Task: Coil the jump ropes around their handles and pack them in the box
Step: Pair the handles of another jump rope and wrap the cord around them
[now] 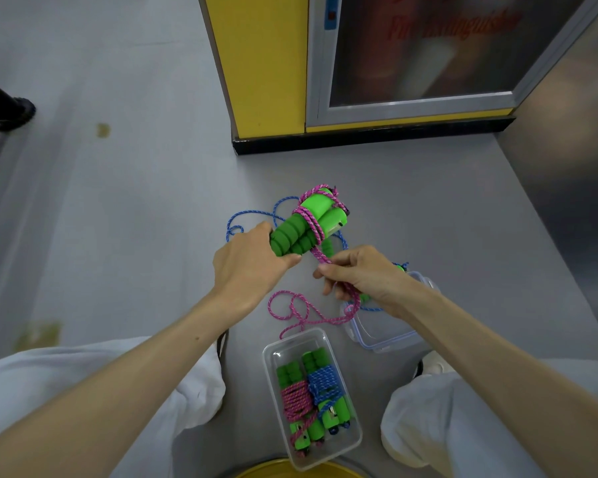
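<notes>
Left hand tight around ribbed green foam handles, right hand in a pinch on braided pink rope.

Beyond your grip, a yellow pillar and a metal-framed glass door with blurred red lettering stand on a black plinth. Far to the grip's left, a black foot rests on the grey floor, with a brownish stain nearby. Nearer you than the grip, a yellow rim meets the bottom edge.
</notes>
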### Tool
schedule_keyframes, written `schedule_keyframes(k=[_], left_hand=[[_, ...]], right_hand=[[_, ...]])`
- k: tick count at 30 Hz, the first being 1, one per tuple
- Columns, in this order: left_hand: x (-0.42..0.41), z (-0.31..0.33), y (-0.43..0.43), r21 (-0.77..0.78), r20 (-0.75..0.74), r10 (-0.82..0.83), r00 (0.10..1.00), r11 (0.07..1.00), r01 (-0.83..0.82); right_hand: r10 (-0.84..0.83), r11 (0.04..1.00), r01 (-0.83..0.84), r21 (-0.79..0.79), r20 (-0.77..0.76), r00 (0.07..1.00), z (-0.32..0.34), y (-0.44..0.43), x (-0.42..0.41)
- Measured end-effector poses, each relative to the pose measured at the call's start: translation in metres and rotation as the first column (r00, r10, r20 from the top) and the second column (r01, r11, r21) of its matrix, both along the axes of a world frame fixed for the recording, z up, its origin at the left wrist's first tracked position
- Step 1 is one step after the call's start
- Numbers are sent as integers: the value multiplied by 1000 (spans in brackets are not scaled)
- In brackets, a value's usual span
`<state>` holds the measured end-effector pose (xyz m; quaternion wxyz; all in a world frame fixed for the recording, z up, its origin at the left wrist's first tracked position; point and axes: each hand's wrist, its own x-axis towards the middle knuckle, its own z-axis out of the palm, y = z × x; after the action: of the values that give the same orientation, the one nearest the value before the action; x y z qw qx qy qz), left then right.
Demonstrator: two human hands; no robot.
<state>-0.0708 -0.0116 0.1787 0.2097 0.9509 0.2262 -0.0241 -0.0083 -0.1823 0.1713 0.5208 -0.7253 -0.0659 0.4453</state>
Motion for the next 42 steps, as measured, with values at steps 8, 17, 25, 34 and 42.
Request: schedule_keyframes(k=[8,17,25,34,42], left_hand=[[-8,-9,-9,300,88,-218,972,936,183],[-10,-23,-14,475,185,-395,900,837,270],[-12,-34,-13,515,202,-479,854,794,324],[-13,-31,-19,298,147,-569,809,806,512],[2,7,-15,-923,-124,75,989,358,-143]], right_hand=[[9,1000,-8,-16,74,997,1,2,-2],[-159,973,181,143,-151,976,7,7,-2],[-212,956,241,169,-175,962,12,5,-1],[-493,867,496,48,-70,867,5,6,4],[-288,941,310,137,-155,945,8,6,4]])
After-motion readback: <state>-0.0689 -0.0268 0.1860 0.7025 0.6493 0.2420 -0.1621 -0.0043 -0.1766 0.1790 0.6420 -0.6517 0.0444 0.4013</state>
